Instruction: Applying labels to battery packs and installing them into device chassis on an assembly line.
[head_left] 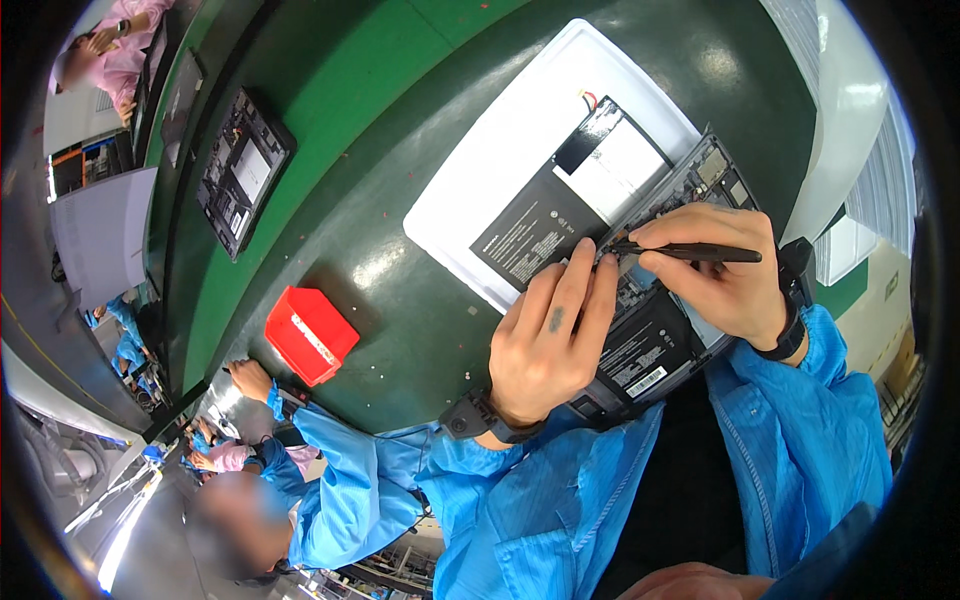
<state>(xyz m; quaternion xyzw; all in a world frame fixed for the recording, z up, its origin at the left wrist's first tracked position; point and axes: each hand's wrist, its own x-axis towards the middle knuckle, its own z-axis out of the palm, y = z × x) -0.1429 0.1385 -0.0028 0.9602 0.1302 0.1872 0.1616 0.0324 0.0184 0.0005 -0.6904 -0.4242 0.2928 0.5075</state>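
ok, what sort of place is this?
Likely an electronics assembly or repair shop floor: an opened laptop with its insides showing, a white tray holding a flat black battery-like pack, and a co-worker in a blue work coat nearby.

Bright glare on green tabletop (pixel 410 345)

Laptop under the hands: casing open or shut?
Open: in the laptop, the black battery and circuitry show bare, with no cover over them.
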